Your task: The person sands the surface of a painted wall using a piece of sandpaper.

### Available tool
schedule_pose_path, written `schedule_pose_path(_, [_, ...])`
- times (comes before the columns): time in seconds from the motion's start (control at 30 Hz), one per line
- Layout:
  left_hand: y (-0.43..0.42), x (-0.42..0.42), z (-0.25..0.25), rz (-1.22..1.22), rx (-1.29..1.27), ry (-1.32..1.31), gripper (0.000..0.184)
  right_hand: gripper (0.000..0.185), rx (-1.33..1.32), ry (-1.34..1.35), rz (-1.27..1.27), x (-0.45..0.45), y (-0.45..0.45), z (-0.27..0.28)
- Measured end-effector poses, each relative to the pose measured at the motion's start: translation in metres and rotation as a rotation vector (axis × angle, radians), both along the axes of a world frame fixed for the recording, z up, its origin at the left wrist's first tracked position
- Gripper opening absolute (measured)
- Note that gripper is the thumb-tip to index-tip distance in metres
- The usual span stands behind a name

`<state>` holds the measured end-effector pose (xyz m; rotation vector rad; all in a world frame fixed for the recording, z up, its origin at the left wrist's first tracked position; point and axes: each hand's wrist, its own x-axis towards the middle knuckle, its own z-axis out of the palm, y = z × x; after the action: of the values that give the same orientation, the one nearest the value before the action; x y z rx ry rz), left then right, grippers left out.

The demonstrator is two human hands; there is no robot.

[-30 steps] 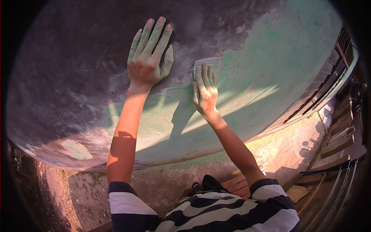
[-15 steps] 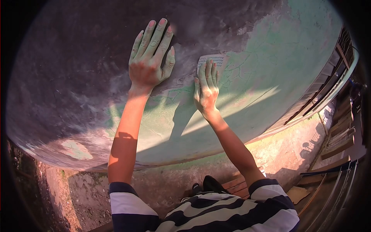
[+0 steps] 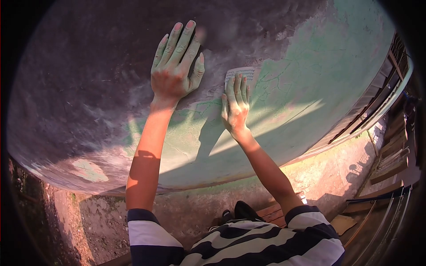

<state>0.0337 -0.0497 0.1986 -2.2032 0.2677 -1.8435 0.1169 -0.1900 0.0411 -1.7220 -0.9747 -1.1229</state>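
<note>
My left hand (image 3: 172, 77) lies flat on the wall (image 3: 111, 102), palm down with its fingers stretched out, and nothing shows in it. To its right, my right hand (image 3: 237, 108) presses a sheet of sandpaper (image 3: 240, 71) against the same wall under its fingers. Printed lettering shows on the back of the sheet; its lower part is hidden by the hand. Pale greenish dust coats both hands. The sandpaper sits near the border between the dark, bare-looking area and the cracked green paint (image 3: 284, 93).
A barred window (image 3: 377, 88) is set in the wall at the right. Below runs a rough concrete ledge (image 3: 337, 164). Reddish boards (image 3: 273, 215) lie by my feet, and wooden planks (image 3: 390, 168) with thin rods stand at the far right.
My right hand has slid slightly down the wall with the sandpaper. My left hand stays flat on the wall, with only a small shift in view.
</note>
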Motion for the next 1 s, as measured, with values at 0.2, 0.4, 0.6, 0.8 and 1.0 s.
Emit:
schedule_pose_path(0.2, [0.001,0.0,0.0,0.001,0.003,-0.003,0.047,0.05,-0.075,0.047,0.013,-0.012,0.005,-0.118])
schedule_pose_path(0.4, [0.001,0.0,0.0,0.012,0.006,-0.001,0.046,0.052,-0.008,0.007,-0.069,-0.001,0.003,-0.034])
schedule_pose_path(0.6, [0.001,-0.001,0.001,0.017,0.017,-0.002,0.046,0.051,0.111,0.133,-0.137,-0.012,0.016,-0.07])
schedule_pose_path(0.8, [0.003,-0.001,-0.001,0.03,0.022,-0.006,0.047,0.05,0.09,0.141,-0.027,-0.01,0.011,-0.084])
schedule_pose_path(1.0, [0.003,0.0,-0.001,0.047,0.027,-0.012,0.047,0.05,0.295,0.163,-0.096,-0.001,0.016,-0.01])
